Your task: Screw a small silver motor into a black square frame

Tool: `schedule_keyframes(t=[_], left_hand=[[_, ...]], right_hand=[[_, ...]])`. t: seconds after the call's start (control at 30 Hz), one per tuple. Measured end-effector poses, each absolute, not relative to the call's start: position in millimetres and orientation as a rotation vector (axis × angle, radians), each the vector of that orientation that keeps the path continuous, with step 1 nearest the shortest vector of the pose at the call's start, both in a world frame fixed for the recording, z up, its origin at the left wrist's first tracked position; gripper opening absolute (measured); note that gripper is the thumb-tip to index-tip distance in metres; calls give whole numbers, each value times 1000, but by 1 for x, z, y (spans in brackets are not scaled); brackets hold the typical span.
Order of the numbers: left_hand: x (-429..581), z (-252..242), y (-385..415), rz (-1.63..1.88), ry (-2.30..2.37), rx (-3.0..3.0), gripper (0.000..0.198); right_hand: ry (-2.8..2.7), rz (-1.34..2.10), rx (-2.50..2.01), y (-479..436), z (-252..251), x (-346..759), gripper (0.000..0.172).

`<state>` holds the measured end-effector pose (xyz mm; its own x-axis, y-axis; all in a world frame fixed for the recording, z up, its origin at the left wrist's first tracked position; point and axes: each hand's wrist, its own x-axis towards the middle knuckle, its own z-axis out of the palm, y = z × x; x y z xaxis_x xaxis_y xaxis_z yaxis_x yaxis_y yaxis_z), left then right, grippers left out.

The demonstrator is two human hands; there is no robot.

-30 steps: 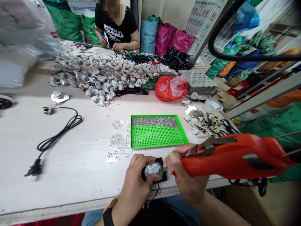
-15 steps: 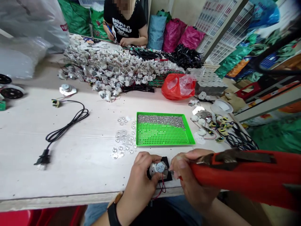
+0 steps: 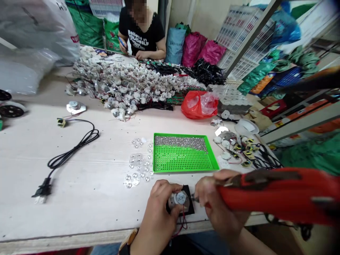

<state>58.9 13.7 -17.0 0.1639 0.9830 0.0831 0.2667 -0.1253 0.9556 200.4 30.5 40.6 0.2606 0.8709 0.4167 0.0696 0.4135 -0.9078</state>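
Note:
Near the table's front edge, my left hand [image 3: 163,205] grips a small round motor [image 3: 181,198] with red wires trailing from it. Under the motor lies a black square pad [image 3: 189,207]. My right hand [image 3: 219,203] is wrapped around the front of a red electric screwdriver [image 3: 276,193], whose body stretches off to the right. The tool's metal tip [image 3: 195,198] points left and sits close beside the motor; whether it touches is too small to tell. Just beyond my hands is a green perforated tray [image 3: 183,171] with many small screws [image 3: 183,142] along its far side.
Clear plastic discs [image 3: 135,170] lie left of the tray. A coiled black power cord [image 3: 71,148] and another motor [image 3: 74,106] are at left. Motor parts [image 3: 127,81] pile up toward a co-worker [image 3: 142,32]. A red bag [image 3: 199,104] and circuit boards [image 3: 247,152] are at right.
The view has tilted, so the table's contents sit slightly lower. The screwdriver's rear has swung up a little and its tip shows more plainly. Both hands keep their holds.

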Motion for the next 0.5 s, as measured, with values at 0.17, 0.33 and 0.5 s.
schedule_keyframes(t=[0.17, 0.33, 0.5], left_hand=[[59, -20, 15, 1052, 1229, 1566, 44], [60, -21, 15, 1074, 1220, 1565, 43], [59, -23, 15, 1065, 1224, 1563, 44]], right_hand=[[-961, 486, -885, 102, 37, 202, 21], [-1010, 508, -936, 143, 9, 207, 23], [-1019, 471, -945, 147, 1, 208, 23]])
